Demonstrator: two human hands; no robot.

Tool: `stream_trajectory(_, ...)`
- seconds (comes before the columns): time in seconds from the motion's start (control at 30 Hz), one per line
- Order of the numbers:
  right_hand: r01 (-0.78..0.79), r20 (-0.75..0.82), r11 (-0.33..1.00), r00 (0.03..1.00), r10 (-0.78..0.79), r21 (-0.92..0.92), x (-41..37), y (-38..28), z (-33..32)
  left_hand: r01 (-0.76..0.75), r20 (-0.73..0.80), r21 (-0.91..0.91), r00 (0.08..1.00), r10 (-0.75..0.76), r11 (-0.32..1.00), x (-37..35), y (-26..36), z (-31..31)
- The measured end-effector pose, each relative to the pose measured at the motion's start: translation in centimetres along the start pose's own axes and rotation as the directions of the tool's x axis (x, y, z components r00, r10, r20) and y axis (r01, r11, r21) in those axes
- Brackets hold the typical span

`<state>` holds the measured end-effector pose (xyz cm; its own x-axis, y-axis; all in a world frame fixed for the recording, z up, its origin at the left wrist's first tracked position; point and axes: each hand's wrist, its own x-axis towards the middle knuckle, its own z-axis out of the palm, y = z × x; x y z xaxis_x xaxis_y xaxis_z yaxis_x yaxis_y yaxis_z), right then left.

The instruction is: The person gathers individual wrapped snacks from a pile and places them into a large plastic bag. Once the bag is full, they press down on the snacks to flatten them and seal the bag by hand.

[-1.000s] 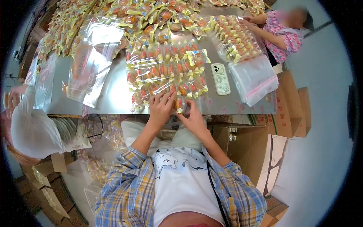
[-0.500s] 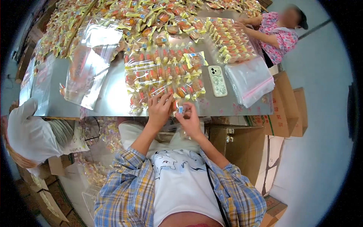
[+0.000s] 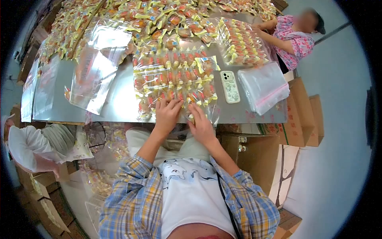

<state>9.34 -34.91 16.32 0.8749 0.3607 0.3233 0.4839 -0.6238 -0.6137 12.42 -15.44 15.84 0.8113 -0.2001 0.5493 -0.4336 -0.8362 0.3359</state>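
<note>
Rows of small wrapped snack packets [image 3: 171, 75], with orange-brown contents and yellow ends, lie in clear plastic on the metal table. At the near edge of these rows, my left hand [image 3: 168, 116] rests with its fingers spread on the packets. Just beside it, my right hand [image 3: 202, 126] has its fingers stretched over the near right packets, with the thumb tucked lower. Anything under its fingertips is hidden. One loose packet [image 3: 207, 64] with a blue label lies across the far right of the rows.
A phone [image 3: 230, 87] and a stack of clear bags [image 3: 266, 89] lie to the right. More clear bags [image 3: 95, 75] lie left. Behind is a large packet heap [image 3: 159, 16]. A co-worker [image 3: 292, 36] touches another packet array [image 3: 243, 44]. Cardboard boxes [image 3: 300, 115] stand right.
My right hand has let go of the blue-labelled packet it was pinching and now lies on the near row. The person at the left has shifted an arm.
</note>
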Motion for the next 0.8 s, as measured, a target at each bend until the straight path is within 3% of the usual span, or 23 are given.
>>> stream_trajectory(0.07, -0.099, 0.051, 0.994, 0.994, 0.097, 0.037, 0.6, -0.4, -0.9, -0.006, 0.005, 0.004, 1.0, 0.006, 1.0, 0.0, -0.2, -0.1)
stream_trajectory(0.27, 0.034, 0.159, 0.999, 0.987, -0.038, 0.023, 1.8, 0.9, -2.7, -0.019, 0.018, 0.062, 1.0, 0.018, 0.998, 0.1, 0.1, -0.3)
stream_trajectory(0.37, 0.038, 0.104, 0.996, 0.994, -0.03, -0.076, 2.0, 1.4, -2.6, -0.018, 0.013, 0.115, 1.0, 0.017, 0.993, 0.1, 0.5, -0.2)
stream_trajectory(0.47, -0.085, 0.171, 0.992, 0.98, 0.101, -0.096, 2.0, 0.9, -2.5, -0.003, 0.022, 0.112, 1.0, 0.001, 0.994, 0.2, 0.4, -0.1)
stream_trajectory(0.57, -0.059, 0.098, 0.997, 0.993, 0.064, -0.05, 2.2, 1.6, -2.1, 0.008, 0.012, 0.102, 1.0, -0.009, 0.995, 0.4, 0.1, 0.1)
stream_trajectory(0.67, -0.1, 0.173, 0.984, 0.977, 0.126, -0.151, 2.5, 1.5, -1.6, 0.021, 0.005, 0.086, 1.0, -0.021, 0.996, 0.3, 0.3, 0.3)
stream_trajectory(0.8, -0.087, 0.152, 0.977, 0.981, 0.118, -0.196, 2.8, 0.5, -1.7, 0.026, -0.007, 0.11, 1.0, -0.025, 0.994, 0.6, 0.2, 0.1)
